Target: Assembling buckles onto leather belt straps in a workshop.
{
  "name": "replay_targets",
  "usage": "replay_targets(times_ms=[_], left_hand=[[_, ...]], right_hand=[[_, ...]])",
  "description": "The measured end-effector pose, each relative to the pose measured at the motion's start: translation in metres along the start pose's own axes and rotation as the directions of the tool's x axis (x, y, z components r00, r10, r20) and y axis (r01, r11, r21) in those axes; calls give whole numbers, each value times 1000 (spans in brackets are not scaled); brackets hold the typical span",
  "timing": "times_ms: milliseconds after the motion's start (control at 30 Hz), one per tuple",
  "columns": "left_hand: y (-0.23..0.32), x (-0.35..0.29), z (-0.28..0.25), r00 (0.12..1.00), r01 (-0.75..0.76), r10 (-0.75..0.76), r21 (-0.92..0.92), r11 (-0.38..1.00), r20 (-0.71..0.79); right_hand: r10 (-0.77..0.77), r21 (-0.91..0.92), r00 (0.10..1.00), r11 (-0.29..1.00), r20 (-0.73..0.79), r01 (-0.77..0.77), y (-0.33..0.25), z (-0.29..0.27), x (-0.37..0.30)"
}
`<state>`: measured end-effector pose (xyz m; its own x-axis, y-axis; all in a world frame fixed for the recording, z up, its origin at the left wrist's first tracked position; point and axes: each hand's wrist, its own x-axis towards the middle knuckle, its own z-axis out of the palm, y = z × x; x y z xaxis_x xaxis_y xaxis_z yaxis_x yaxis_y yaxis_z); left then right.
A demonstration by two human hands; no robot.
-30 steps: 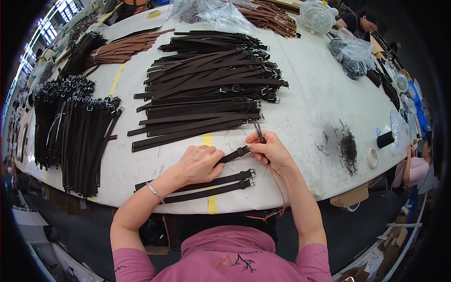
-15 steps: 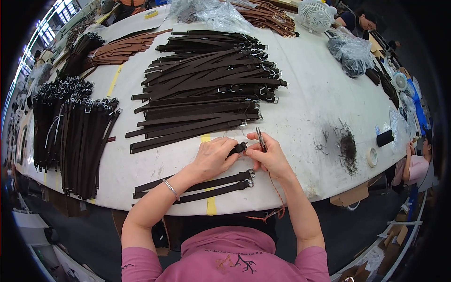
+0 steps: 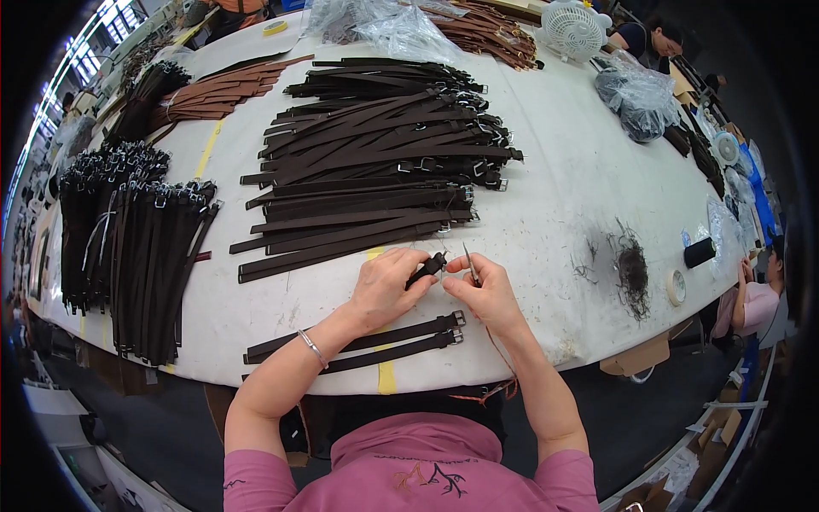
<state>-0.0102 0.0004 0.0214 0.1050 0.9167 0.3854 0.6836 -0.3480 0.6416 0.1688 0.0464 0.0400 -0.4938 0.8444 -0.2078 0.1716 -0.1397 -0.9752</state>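
In front of me my left hand [image 3: 386, 286] is closed round a dark belt [image 3: 429, 267], its end sticking up past my fingertips. Just to the right, my right hand [image 3: 493, 299] holds small scissors [image 3: 468, 263] with the blades pointing away from me. The thumb and forefinger of that hand are close to the belt's end; whether they pinch a thread there is too small to tell. An orange cord [image 3: 502, 354] hangs from below my right hand to the table edge. Two dark buckled belts [image 3: 414, 347] lie nearer me, partly under my left forearm.
A large pile of dark belts [image 3: 367, 145] lies beyond my hands. More bundles [image 3: 141, 247] stand at the left, with brown straps [image 3: 226, 90] behind. Thread scraps [image 3: 631, 269], a tape roll [image 3: 676, 288] and a black spool [image 3: 699, 253] are at the right. Other people sit beyond.
The scissors and my right hand have come slightly nearer to me. The belt's end in my left hand now tilts up more, and a small gap shows between it and my right fingers.
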Motion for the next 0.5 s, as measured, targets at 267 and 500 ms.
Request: replay_targets(times_ms=[267, 500], left_hand=[[4, 3, -7, 990, 135, -126, -172, 976, 62], [-3, 2, -6, 982, 188, -179, -202, 961, 60]], right_hand=[[7, 136, 999, 991, -34, -3, 4, 10, -4], [-24, 81, 1000, 996, -20, 25, -3, 10, -8]])
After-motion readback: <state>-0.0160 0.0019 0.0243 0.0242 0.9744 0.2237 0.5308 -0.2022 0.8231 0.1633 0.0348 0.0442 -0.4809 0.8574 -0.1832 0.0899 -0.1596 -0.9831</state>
